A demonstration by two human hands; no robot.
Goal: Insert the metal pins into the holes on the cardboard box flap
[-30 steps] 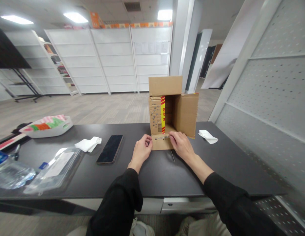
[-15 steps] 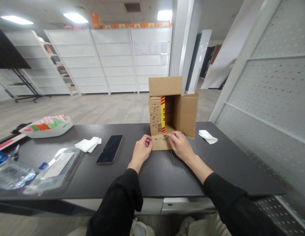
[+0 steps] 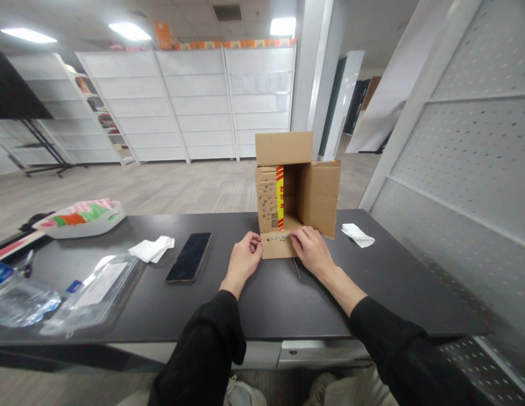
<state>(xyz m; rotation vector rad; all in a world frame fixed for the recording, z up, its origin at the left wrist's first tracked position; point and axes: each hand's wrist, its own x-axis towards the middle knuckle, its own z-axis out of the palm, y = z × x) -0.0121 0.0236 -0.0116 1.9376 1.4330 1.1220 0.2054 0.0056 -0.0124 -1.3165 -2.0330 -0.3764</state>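
An open cardboard box (image 3: 319, 197) stands on the dark table, its bottom flap (image 3: 273, 250) lying toward me. Small grey round-headed pieces (image 3: 277, 238) form a row on that flap; several more dot the left flap (image 3: 268, 200) beside a red and yellow tape strip. My right hand (image 3: 312, 249) is closed in a pinch at the right end of the row; whatever is in the fingertips is too small to name. My left hand (image 3: 245, 256) rests at the flap's left edge, fingers curled, their contents hidden. A thin metal rod (image 3: 297, 268) pokes out below the bottom flap.
Left of my hands lie a phone (image 3: 189, 257), a crumpled tissue (image 3: 152, 248), a clear plastic case (image 3: 99, 290) and a water bottle (image 3: 23, 299). Farther back sits a white basket (image 3: 84, 226) with coloured cloth. Another tissue (image 3: 357, 235) lies right of the box.
My right hand has shifted very slightly to the right, its fingertips drawing back from the row of small pieces. The left hand and the box stay put.
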